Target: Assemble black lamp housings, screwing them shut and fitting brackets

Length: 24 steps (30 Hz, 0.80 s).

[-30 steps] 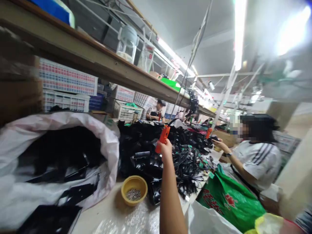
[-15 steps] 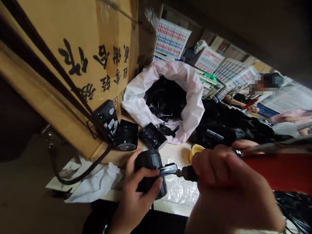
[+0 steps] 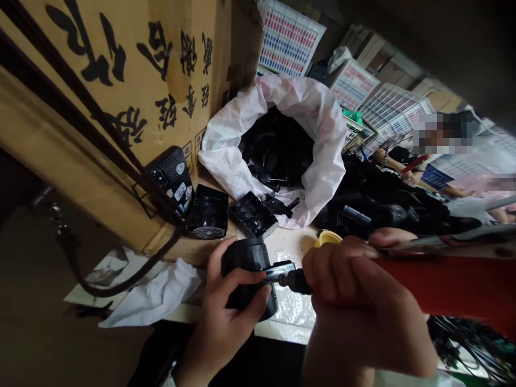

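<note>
Two hands were nearest: the left hand [image 3: 231, 309] had its grip around a black cylindrical housing [image 3: 244, 260], fingertips on the shiny strip [image 3: 278, 271] at its right side; the right hand [image 3: 363, 301] had its grip closed around a red power screwdriver [image 3: 447, 287], its tip at that strip. Beyond, on the table [image 3: 292, 239], lay two black casings [image 3: 208, 209], left of a yellow bowl [image 3: 328, 237]. Farther stood an open white sack [image 3: 328, 161] of black parts [image 3: 278, 148].

Tall cardboard carton [image 3: 220, 59], pale worktop [image 3: 296, 240], white crates [image 3: 291, 40] behind, dim light
</note>
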{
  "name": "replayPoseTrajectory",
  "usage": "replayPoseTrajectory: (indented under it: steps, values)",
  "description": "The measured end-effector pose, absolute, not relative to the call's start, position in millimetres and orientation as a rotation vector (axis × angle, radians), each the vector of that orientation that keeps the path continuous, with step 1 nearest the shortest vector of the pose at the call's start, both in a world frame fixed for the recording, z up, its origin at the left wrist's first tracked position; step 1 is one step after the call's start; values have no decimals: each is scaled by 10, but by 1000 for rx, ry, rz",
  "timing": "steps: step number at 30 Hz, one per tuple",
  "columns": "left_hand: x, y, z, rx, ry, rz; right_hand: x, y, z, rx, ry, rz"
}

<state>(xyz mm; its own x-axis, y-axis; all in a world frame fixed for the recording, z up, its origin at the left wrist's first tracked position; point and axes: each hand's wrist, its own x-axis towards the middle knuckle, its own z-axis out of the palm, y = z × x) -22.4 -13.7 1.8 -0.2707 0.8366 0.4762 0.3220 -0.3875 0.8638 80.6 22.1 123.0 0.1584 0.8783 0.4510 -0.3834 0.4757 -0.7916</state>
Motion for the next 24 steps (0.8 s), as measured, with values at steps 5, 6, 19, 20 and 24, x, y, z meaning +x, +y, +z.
replayPoseTrajectory:
  steps: [5, 6, 19, 20, 24]
  values:
    - [-231, -158, 40, 1563, 1429, 1665, 843, 197, 1199, -561, -1133, 983]
    - [-231, -168, 42, 1553, 1441, 1649, 828, 184, 1205, -573, -1131, 961]
    - [-177, -150, 85, 1513, 1419, 1678, 755, 176, 1259, -613, -1266, 957]
    - [-175, -151, 93, 1518, 1414, 1686, 740, 173, 1267, -629, -1226, 969]
    - [-163, -157, 132, 1517, 1417, 1712, 678, 170, 1299, -604, -1233, 1060]
